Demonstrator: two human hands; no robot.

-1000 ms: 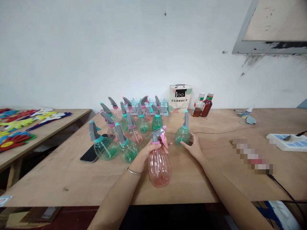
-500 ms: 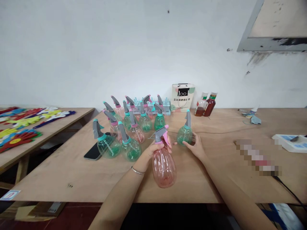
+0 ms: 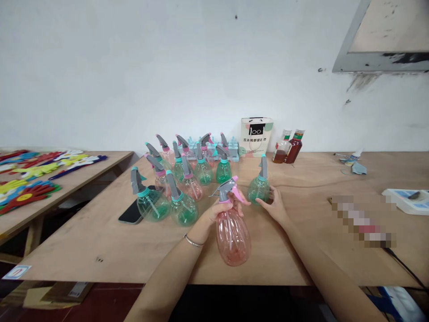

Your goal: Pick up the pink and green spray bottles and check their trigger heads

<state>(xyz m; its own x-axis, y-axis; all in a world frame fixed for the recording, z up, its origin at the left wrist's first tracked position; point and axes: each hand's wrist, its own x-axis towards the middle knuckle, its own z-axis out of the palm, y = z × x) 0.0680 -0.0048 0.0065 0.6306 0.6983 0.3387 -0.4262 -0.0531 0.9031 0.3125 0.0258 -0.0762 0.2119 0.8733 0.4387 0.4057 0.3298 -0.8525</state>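
A pink see-through spray bottle point(image 3: 233, 239) with a grey and pink trigger head is tilted in front of me, with my left hand point(image 3: 224, 210) wrapped round its neck. My right hand point(image 3: 272, 205) holds the lower right side of a green spray bottle point(image 3: 258, 190) standing on the table, thumb in front and fingers round the side. Left of both hands stand several more spray bottles, green ones point(image 3: 184, 210) and pink ones point(image 3: 192, 185), all with grey trigger heads.
A black phone point(image 3: 130, 213) lies under the leftmost bottles. Along the wall stand a light blue rack point(image 3: 234, 152), a paper bag point(image 3: 256, 138) and two sauce bottles point(image 3: 294, 147). A blurred-out item point(image 3: 362, 223) with a cable and a white tray point(image 3: 407, 201) lie right. Colourful hand-shaped pieces point(image 3: 30, 197) cover another table.
The pink spray bottle in my left hand has shifted slightly right and tilts a little more. My right hand stays at the green spray bottle.
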